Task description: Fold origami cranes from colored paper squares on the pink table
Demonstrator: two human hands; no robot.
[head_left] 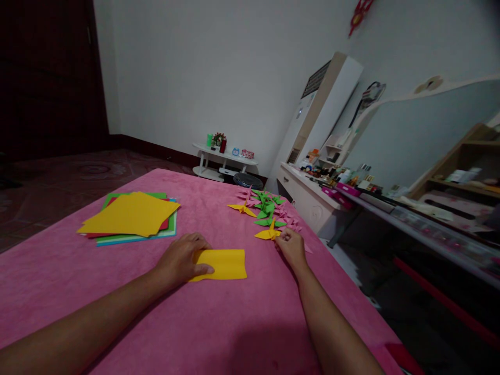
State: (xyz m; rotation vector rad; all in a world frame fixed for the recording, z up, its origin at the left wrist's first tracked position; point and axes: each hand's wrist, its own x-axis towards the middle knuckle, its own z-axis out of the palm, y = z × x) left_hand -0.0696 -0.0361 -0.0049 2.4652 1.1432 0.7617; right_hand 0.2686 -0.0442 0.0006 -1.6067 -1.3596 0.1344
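My left grip (179,262) has hold of the left end of an oblong yellow paper (229,264), thumb lying on top and fingers curled over the far corner; the rest of the sheet extends to the right of my grip, its right end free. Over to the right, I have my right grip (291,245) pinched on the right end of a yellow crane (267,235), whose other wing points left, away from my fingertips. That crane sits at the near side of a cluster: green cranes (269,222) just beyond it, pink cranes (289,224) beside those, and a second yellow crane (242,209) at the cluster's left. The paper stack (130,214), yellow uppermost, lies on the pink cover (203,333), beyond my left grip and to its left.
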